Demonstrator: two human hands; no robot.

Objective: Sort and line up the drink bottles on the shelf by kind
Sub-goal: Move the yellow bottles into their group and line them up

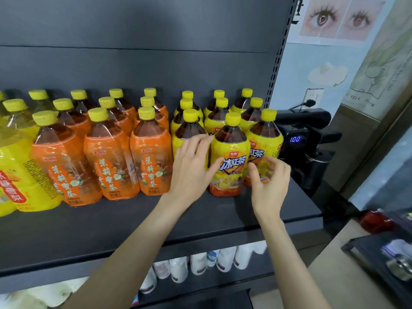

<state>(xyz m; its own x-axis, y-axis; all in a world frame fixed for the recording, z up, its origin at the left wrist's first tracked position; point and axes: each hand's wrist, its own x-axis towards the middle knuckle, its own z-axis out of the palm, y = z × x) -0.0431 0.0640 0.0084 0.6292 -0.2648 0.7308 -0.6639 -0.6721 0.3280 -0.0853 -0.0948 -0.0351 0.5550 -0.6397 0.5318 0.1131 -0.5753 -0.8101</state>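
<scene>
Your left hand (191, 168), fingers spread wide, sits just left of the nearest yellow-labelled plastic tea bottle (230, 152); your right hand (270, 181), fingers loosely curled and empty, sits just right.

Yellow-labelled plastic drink bottles (15, 175), far left: cut by frame edge. White plastic bottles (198, 263), lower centre: tops hidden under dark shelf board (111, 237).

Glossy clear-plastic bottles (229, 157) in shiny film labels — matt dark metal shelf (111, 230)
</scene>
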